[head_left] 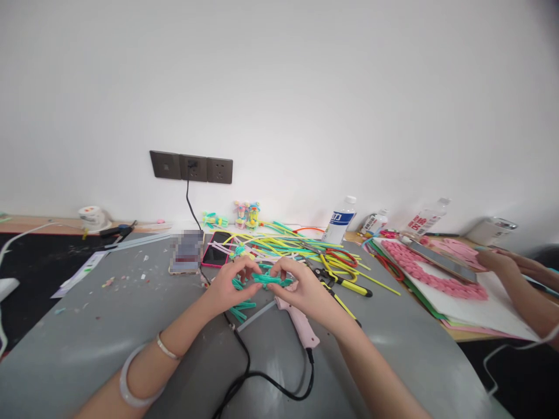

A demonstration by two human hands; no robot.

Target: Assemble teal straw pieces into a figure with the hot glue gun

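Observation:
Between my two hands is a small bundle of teal pipe cleaners [266,278], bent together. My left hand [233,283] pinches its left end with thumb and fingers. At the other end my right hand [297,288] is closed on it in the same way. More cut teal pipe cleaners [241,311] lie just below my left hand. A pink glue gun [301,326] rests on the grey table under my right hand, a glue stick [257,316] beside it. My fingers partly hide the bundle.
Yellow-handled pliers [349,285], red-handled scissors [343,257] and long yellow pipe cleaners [283,240] lie behind my hands. Small figures [247,215] stand by the wall. A black cord [279,378] loops in front. A bottle [339,221] stands right; another person's hands [502,262] work there.

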